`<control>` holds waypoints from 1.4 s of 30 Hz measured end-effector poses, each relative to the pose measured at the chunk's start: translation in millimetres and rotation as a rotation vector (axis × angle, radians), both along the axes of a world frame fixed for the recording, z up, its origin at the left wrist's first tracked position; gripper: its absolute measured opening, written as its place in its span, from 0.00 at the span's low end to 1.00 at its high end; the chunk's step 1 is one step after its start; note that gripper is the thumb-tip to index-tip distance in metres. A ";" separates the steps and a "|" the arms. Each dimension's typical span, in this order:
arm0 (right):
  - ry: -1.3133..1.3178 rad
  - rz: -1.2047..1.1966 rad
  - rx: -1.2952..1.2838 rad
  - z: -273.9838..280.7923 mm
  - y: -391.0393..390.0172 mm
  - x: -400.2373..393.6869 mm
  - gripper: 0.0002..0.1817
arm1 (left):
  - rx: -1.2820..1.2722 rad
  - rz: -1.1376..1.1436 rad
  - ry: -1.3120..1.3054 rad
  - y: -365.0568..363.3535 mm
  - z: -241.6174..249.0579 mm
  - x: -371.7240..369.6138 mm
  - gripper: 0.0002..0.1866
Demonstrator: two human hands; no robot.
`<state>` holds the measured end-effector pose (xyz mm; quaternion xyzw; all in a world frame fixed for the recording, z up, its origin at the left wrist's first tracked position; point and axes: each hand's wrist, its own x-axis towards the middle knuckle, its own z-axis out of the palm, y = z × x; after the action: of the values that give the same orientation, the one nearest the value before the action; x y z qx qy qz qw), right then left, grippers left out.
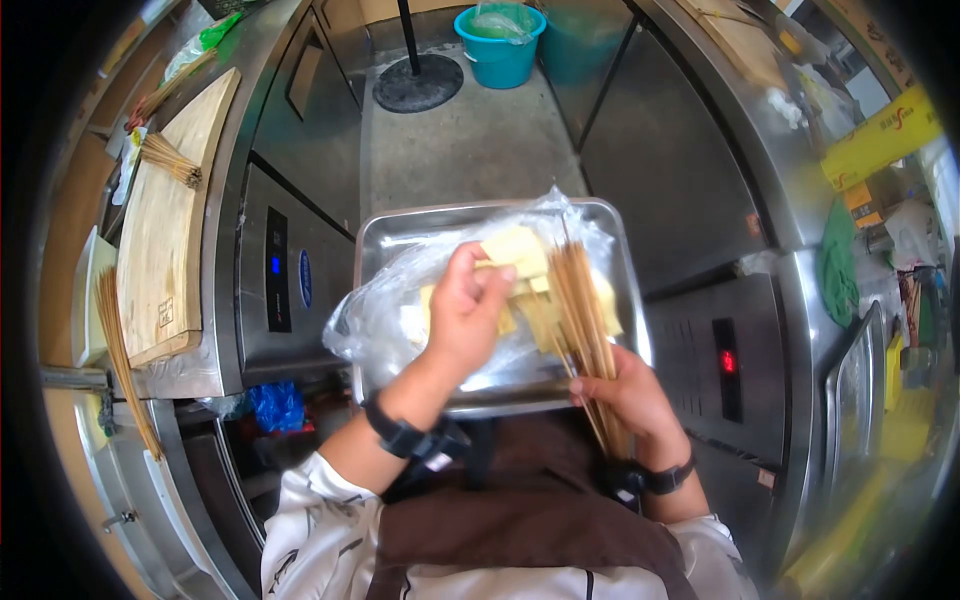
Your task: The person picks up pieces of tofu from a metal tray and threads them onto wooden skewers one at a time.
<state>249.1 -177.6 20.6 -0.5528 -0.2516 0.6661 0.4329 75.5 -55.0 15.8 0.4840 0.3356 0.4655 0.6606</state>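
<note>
My left hand (468, 312) is closed, thumb against fingers, on a folded pale-yellow sheet (515, 249) that looks like tofu skin. In my right hand (636, 398) is a bundle of thin bamboo skewers (580, 300), pointing up and away from me over the tray. Both hands are over a steel tray (375, 228) close to my body. A clear plastic bag (385, 300) is spread inside it and spills over the left rim. More pale-yellow sheets (540, 318) lie on the bag, partly covered by the skewers and my left hand.
Steel cabinets (680, 140) flank the floor aisle. On the left counter are a wooden board (185, 235), a short skewer bundle (170, 160) and longer skewers (122, 350). Ahead stand a teal bucket (498, 65) and a round black base (418, 85). A yellow roll (882, 138) is at right.
</note>
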 end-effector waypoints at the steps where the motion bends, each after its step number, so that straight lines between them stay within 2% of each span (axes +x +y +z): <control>1: 0.010 -0.005 -0.003 -0.4 -0.1 -0.1 0.17 | 0.033 -0.009 0.040 -4.1 -2.6 -0.8 0.10; 4: 0.029 -0.015 -0.006 -1.9 -0.5 -0.2 0.17 | 0.102 -0.053 0.117 -12.7 -15.2 -2.7 0.11; 10: 0.021 -0.008 0.000 -1.4 -0.7 -0.2 0.17 | -0.006 0.076 -0.046 -15.8 -7.6 8.8 0.24; 13: 0.017 -0.002 0.005 -4.0 -1.0 0.7 0.17 | -0.096 0.018 0.000 -9.7 -8.2 5.4 0.30; 16: 0.007 -0.010 0.002 -2.8 -2.0 0.1 0.17 | -0.184 0.053 -0.063 -9.5 0.3 8.3 0.27; 19: 0.010 -0.017 0.003 -2.2 -2.1 -0.5 0.17 | -0.227 -0.042 0.155 -3.6 -11.8 0.9 0.18; 22: 0.018 -0.019 -0.001 -3.5 -2.2 0.3 0.18 | -0.290 0.011 0.138 -8.2 -7.1 3.2 0.13; 25: 0.015 -0.021 -0.006 -3.9 -2.3 0.9 0.17 | -0.294 0.052 0.054 -15.7 -11.3 6.6 0.13; 28: 0.019 -0.029 -0.015 -1.8 -2.2 1.0 0.17 | -0.339 0.049 0.143 -26.6 -10.0 9.3 0.14; 31: 0.043 -0.033 -0.010 -1.8 -2.7 1.3 0.17 | -0.324 0.035 0.105 -27.0 -9.4 7.9 0.16; 34: 0.056 -0.036 -0.005 -3.1 -2.5 0.7 0.18 | -0.303 0.176 -0.099 -22.2 2.0 18.6 0.17; 37: 0.043 -0.024 0.003 -2.9 -2.2 0.6 0.18 | -0.375 0.172 -0.122 -13.6 -0.4 15.0 0.17; 40: 0.037 -0.019 -0.003 -2.2 -2.8 0.4 0.18 | -0.379 0.061 -0.145 -9.5 -6.7 9.7 0.13; 42: 0.030 -0.016 -0.011 -3.2 -3.4 1.1 0.18 | -0.352 0.079 -0.087 -9.0 -12.7 8.0 0.11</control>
<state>250.1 -181.0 17.4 -0.5472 -0.2367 0.6723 0.4389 83.5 -64.0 3.1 0.3267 0.4016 0.4457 0.7302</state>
